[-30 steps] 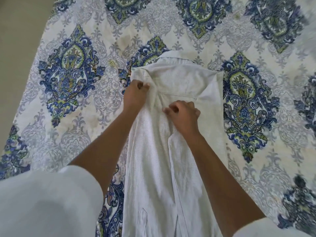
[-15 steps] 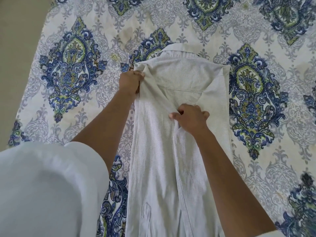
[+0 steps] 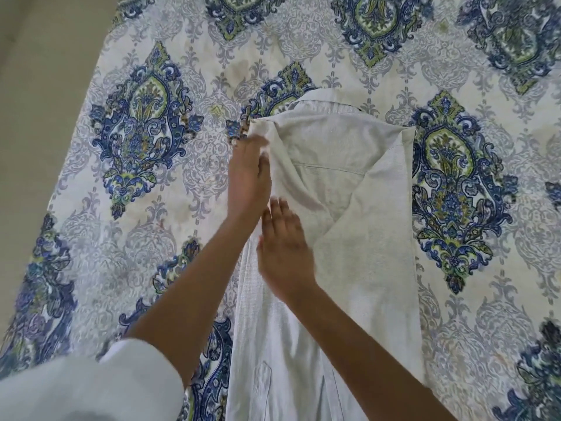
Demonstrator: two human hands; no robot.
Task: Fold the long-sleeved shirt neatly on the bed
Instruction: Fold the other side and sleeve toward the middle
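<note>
Pressing white shirt (image 3: 349,183), left hand (image 3: 247,180), right hand (image 3: 285,247), fingers (image 3: 282,209) straight, blue-patterned bedspread (image 3: 91,238), beige floor (image 3: 36,86) at left

Left hand (image 3: 249,174) at frame centre, fingers straight and together, pointing to upper edge, slightly blurred. Right hand (image 3: 285,247) just below-right of it, palm down, fingers extended. Forearms bare, rising from lower edge, converging.

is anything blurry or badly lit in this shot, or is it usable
Head view: light is soft and even, with no glare or hard shadows on the shirt; the left hand and right hand are smeared by motion blur at the fingers; the white sleeve at the near corner is soft; the bedspread pattern is sharp mid-frame.
</note>
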